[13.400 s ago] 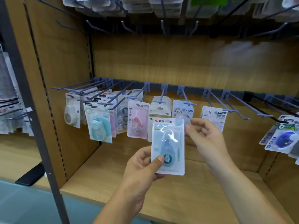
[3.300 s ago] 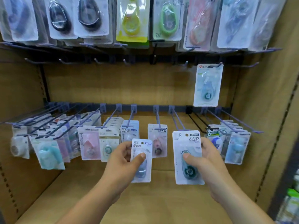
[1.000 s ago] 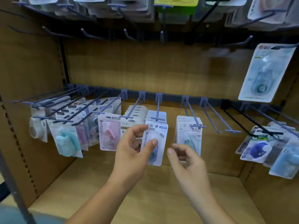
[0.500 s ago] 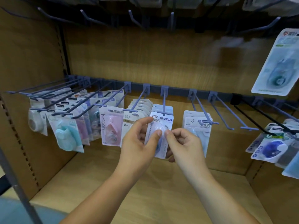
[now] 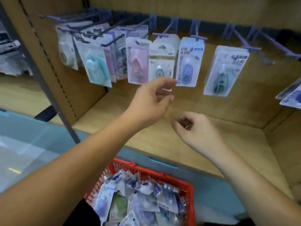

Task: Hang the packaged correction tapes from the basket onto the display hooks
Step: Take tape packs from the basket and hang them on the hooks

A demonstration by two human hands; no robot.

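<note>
Empty hands between basket and hooks.
At 6 o'clock the red basket [image 5: 162, 176] keeps a heap of packaged correction tapes [image 5: 138, 203] within reach, lying every way. Above it, the left hand [image 5: 151, 101] and right hand [image 5: 197, 129] hover loosely curled, gripping nothing. Towards 12 o'clock a blue pack [image 5: 189, 62] hangs from its display hook [image 5: 197, 39], long axis vertical, facing shoppers.
</note>
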